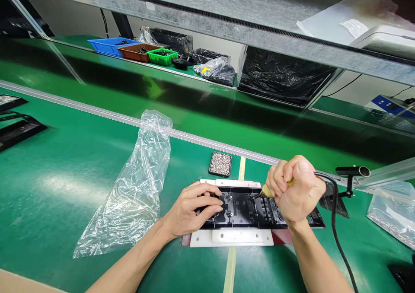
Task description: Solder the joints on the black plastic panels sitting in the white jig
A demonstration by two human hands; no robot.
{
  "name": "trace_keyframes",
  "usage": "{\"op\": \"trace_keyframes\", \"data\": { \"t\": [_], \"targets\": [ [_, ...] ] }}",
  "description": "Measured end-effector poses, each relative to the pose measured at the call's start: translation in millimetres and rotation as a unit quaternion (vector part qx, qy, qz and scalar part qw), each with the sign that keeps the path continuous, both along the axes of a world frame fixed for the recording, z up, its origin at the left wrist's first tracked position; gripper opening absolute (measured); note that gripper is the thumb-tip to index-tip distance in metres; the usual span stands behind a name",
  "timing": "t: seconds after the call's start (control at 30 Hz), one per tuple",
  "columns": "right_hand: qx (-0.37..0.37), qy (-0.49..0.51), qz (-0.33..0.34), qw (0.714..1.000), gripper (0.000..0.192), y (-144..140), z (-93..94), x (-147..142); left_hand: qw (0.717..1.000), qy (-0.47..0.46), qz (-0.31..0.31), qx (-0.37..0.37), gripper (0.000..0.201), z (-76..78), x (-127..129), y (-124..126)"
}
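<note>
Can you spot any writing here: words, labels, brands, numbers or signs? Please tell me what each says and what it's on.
No text can be read.
Black panel: any fine markings are too small to read.
Yellow mark on the wrapped bundle: nothing legible.
White patch on the upper shelf: nothing legible.
Blue-and-white device: any lettering is too blurred.
</note>
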State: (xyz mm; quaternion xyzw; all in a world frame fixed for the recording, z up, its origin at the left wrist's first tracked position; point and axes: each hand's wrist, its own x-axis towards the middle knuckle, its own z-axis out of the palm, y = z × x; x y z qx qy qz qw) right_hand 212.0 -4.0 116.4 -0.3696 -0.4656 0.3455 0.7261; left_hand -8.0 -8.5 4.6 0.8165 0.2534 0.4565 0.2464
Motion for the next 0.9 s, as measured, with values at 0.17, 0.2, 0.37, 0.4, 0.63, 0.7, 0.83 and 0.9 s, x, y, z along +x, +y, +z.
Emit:
{"op": "trace_keyframes", "data": {
  "t": [0.17, 0.2, 0.37, 0.4, 0.63, 0.7, 0.83, 0.9],
  "targets": [
    [0.004, -0.006, 0.001, 1.000, 0.045, 0.2, -1.2, 1.1, 1.000, -0.003, -0.002, 0.001, 0.012, -1.2, 0.3, 0.8],
    [0.005, -0.006, 0.001, 1.000, 0.045, 0.3, -1.3, 1.1, 1.000, -0.003, -0.002, 0.000, 0.011, -1.2, 0.4, 1.1],
    [0.001, -0.001, 0.001, 1.000, 0.045, 0.9, -0.4, 0.0, 1.000, -0.002, -0.001, -0.001, 0.011, -0.4, 0.1, 1.3],
    [0.001, 0.000, 0.000, 1.000, 0.044, 1.0, -0.2, -0.3, 1.000, -0.002, -0.002, -0.001, 0.011, -0.2, -0.1, 1.1],
    [0.002, -0.003, -0.004, 1.000, 0.044, 0.4, -1.1, 0.3, 1.000, -0.004, -0.002, -0.004, 0.012, 0.2, -0.2, 0.8],
    [0.003, -0.003, -0.004, 1.000, 0.043, 0.5, -1.1, 0.7, 1.000, -0.005, -0.003, -0.005, 0.012, -0.2, 0.1, 1.0],
    [0.003, 0.000, -0.005, 1.000, 0.043, 1.0, -0.8, 0.8, 1.000, -0.003, -0.002, -0.007, 0.011, -0.5, 0.4, 0.7],
    [0.001, 0.002, -0.004, 1.000, 0.043, 1.2, -0.9, 0.7, 1.000, -0.002, -0.001, -0.006, 0.011, -0.4, 0.6, 0.7]
  ]
}}
